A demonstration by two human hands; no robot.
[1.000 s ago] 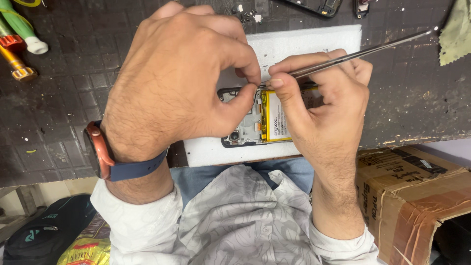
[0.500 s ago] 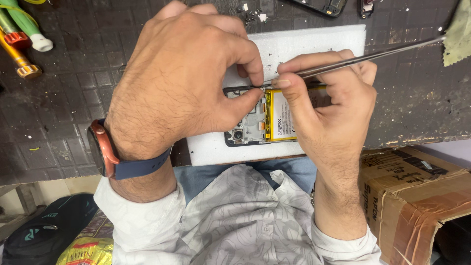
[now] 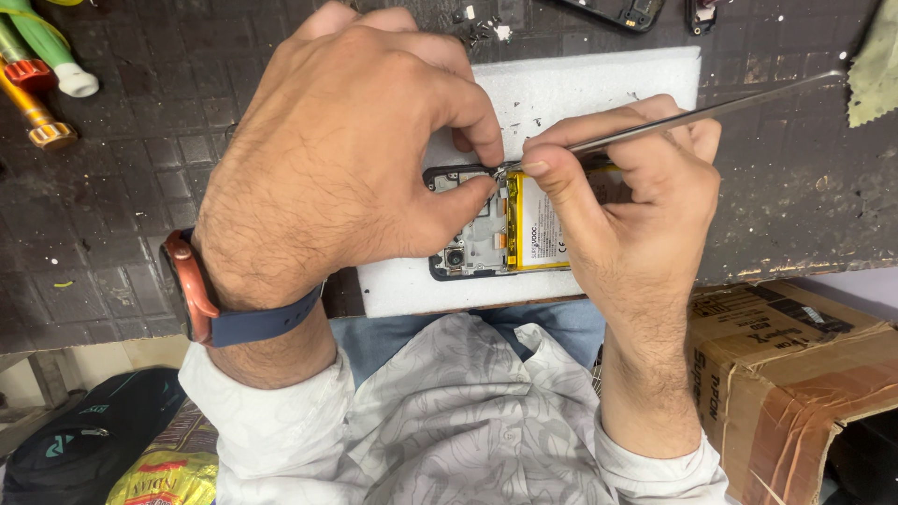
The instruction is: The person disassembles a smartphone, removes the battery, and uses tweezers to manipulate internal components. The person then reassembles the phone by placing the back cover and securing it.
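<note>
While my right hand (image 3: pixel 627 215) pinches the tweezers (image 3: pixel 711 112) and left hand (image 3: pixel 346 159) clamps the opened phone (image 3: pixel 477 245) near the tabletop's (image 3: pixel 112 206) front edge, a slip could puncture the battery (image 3: pixel 543 234).

Tweezers (image 3: pixel 711 110): silver metal. Phone (image 3: pixel 486 238): black frame, grey innards, battery (image 3: pixel 547 238) white with yellow edge. Foam pad (image 3: pixel 599 89): white. Mat (image 3: pixel 122 206): dark brown, square grid pattern (white specks). Watch (image 3: pixel 192 285): orange case, navy strap. Shirt (image 3: pixel 449 421): pale grey, faint leaf print. Box (image 3: pixel 795 360): brown cardboard, brown tape.
</note>
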